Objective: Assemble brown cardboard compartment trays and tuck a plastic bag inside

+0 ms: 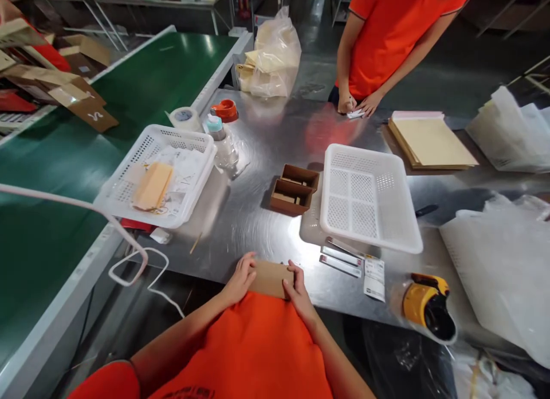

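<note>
A small brown cardboard box (270, 277) sits at the near edge of the steel table (275, 147), close to my body. My left hand (240, 278) grips its left side with fingers curled over the top. On the right side my right hand (297, 290) does the same, thumb and fingers pressed on the card. Two open brown box trays (294, 190) stand in the middle of the table, beyond my hands.
An empty white basket (367, 195) lies at right; another white basket (161, 172) with cards and papers at left. A yellow tape dispenser (425, 307), labels (373, 277), a bottle (221, 141), tape rolls, plastic bags and a green conveyor (64, 187) surround. A person in orange (387, 38) stands opposite.
</note>
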The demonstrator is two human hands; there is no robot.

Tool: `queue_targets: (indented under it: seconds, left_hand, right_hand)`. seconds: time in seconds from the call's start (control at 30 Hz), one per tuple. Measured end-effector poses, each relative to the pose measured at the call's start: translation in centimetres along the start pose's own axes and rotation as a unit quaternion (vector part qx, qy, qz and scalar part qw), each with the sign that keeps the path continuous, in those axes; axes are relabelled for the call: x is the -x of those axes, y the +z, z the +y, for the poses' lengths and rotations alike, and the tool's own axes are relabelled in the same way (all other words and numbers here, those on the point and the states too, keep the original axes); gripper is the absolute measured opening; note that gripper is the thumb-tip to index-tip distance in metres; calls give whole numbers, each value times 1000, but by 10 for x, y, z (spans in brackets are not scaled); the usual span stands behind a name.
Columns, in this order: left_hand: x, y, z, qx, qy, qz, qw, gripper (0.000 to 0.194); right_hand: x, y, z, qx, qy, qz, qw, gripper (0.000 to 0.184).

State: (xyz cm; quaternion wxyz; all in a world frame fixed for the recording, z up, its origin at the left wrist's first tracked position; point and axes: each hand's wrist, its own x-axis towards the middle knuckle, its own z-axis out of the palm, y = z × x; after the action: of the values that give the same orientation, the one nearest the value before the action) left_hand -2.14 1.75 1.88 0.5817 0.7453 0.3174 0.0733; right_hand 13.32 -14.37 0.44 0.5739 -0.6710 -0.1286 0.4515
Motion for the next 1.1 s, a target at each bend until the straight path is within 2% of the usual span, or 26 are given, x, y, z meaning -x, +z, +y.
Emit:
queue_targets:
  seconds: [0.1,0.17,0.33,0.5,0.7,0.83,0.9,0.93,0.97,1.0,1.03,1.07,1.1]
  left_hand:
    - [0,3,2,56,-40,1,998,49]
    - [-3,2,4,73,-46,2,996,58]
    - [-2,1,5,86,-61,43,993,63]
    - [-2,1,6,90,-91,64,990,64]
    - [-9,-2,4,91,-69,59,992,61]
    - [-6,0,-2,110,-58,85,989,66]
    - [-4,2,-6,103,-55,99,988,70]
    - [-2,2,-9,97,-59,98,989,71]
    - [-1,3,-11,90,-67,94,989,70]
    - [-1,3,-14,85,-80,90,989,71]
    - [0,3,-16,84,-96,85,988,74]
    - [0,4,-18,87,-116,84,986,78]
    - [0,4,-19,95,-137,85,982,84]
  right_hand:
    - [-4,5,1,8,3,26,1000,78]
    - [-6,8,-3,25,9,18,999,80]
    - [-8,13,-16,10,17,3,1000,77]
    - [-12,18,-18,-15,15,0,1000,78]
    - [-16,32,-6,0,3,84,996,71]
    - [-17,41,-2,1,-12,75,997,67]
    - [-18,22,-3,25,-24,79,996,66]
    - [-17,3,-6,55,-35,112,992,67]
    - [-15,-22,-8,109,-45,173,978,69]
    - [-10,-54,-12,168,-53,251,952,72]
    - [-3,-89,-16,245,-56,348,903,75]
    - [5,-126,-20,326,-35,435,839,75]
    - [14,-162,-24,344,-13,487,803,76]
